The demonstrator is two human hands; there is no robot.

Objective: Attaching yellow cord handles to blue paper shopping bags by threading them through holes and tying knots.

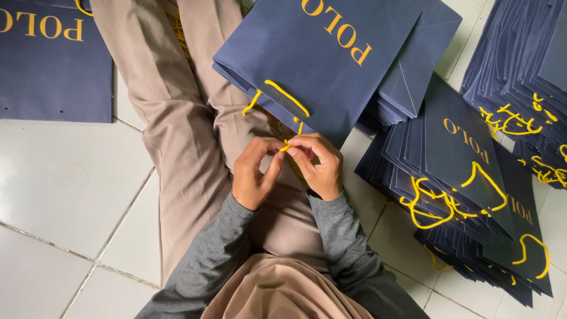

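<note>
Head view, person seated on a white tiled floor [65, 177], legs in beige trousers [177, 118] stretched forward

Left hand [255, 174] and right hand [322, 168] meet over the lap, fingertips touching. Both are pinched narrow on the free end of a yellow cord [285, 147]; thumb and forefinger of each close on it, the other fingers curled. Only a short stub of the cord end shows between the fingertips

The cord runs up and away from the hands to the mouth edge of a navy paper bag [319, 53] lying flat across the thighs, mouth toward the person. A loop of yellow handle [286, 97] lies on the bag face just beyond the hands. The bag's long axis runs diagonally, from near the hands up to the right

Key relation: bag mouth is just ahead of both hands, cord end almost centred between them; the right hand sits slightly nearer the bag edge, and neither hand touches the bag itself

To the right, well apart from the hands: a fanned stack of finished bags [466, 195] with yellow handles, another stack [525, 77] behind it. One more navy bag [53, 65] lies flat at upper left
</note>
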